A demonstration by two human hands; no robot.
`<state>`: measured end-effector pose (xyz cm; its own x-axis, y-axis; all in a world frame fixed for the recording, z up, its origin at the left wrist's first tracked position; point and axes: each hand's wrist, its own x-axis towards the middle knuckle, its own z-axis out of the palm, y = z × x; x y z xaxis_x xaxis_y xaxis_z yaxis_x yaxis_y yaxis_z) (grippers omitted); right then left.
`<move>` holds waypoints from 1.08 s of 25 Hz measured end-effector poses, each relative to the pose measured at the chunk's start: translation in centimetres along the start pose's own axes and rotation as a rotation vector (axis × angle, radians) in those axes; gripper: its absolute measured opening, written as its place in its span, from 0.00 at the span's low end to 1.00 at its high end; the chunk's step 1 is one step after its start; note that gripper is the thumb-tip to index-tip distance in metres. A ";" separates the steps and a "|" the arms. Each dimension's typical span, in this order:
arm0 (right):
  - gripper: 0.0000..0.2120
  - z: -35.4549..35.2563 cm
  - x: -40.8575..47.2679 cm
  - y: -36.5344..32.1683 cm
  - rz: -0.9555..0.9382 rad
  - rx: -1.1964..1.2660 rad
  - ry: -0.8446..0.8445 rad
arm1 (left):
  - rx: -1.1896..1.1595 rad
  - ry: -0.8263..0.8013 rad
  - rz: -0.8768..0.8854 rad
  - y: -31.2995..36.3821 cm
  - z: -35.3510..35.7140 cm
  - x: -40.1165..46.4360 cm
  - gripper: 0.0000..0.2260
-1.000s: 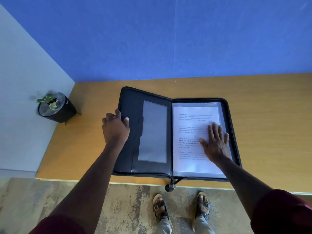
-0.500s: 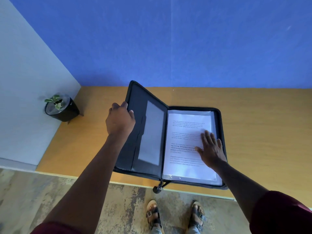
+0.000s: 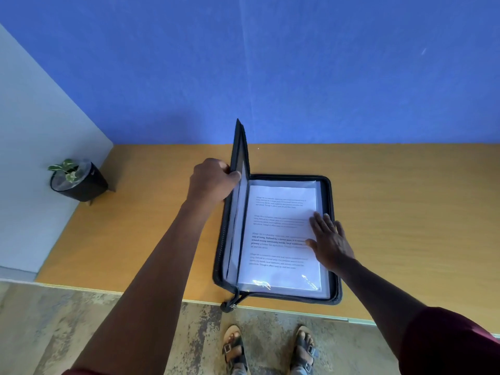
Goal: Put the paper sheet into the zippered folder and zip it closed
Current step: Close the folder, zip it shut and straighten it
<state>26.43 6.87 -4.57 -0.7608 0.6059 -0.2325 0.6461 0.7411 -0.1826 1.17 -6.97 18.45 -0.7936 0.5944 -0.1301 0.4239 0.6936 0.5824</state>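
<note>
Paper sheet (image 3: 281, 234) lies in zippered folder (image 3: 328, 185) under flat, open right hand (image 3: 328, 240); left hand (image 3: 212, 182) grips upright cover (image 3: 239, 147). Next: clear right hand, close, zip.

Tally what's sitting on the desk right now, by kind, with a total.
Zippered folder: 1
Paper sheet: 1
Potted plant: 1
Total: 3
</note>
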 end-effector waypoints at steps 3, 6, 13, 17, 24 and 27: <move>0.32 0.0 -0.5 1.7 0.032 -0.003 0.007 | -0.050 -0.123 0.003 2.3 2.9 -0.7 0.16; 0.32 -0.1 -1.0 3.8 0.061 0.015 0.018 | 0.009 -0.187 0.026 4.7 6.3 -1.4 0.16; 0.33 0.0 -2.0 8.2 0.120 0.089 0.029 | 0.252 -0.195 0.126 9.4 15.6 -3.3 0.17; 0.34 0.8 -2.0 9.0 0.149 0.136 0.031 | 0.281 -0.208 0.131 10.1 20.0 -3.4 0.20; 0.32 1.9 -2.0 9.1 0.148 0.138 0.050 | 0.583 -0.297 0.204 10.1 26.7 -3.1 0.19; 0.32 2.3 -2.0 9.1 0.150 0.092 0.071 | 0.700 -0.341 0.203 9.9 28.5 -2.7 0.23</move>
<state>33.98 11.71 -7.96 -0.6555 0.7291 -0.1968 0.7533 0.6129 -0.2386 19.97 9.91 1.74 -0.5429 0.7494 -0.3791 0.8105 0.5857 -0.0027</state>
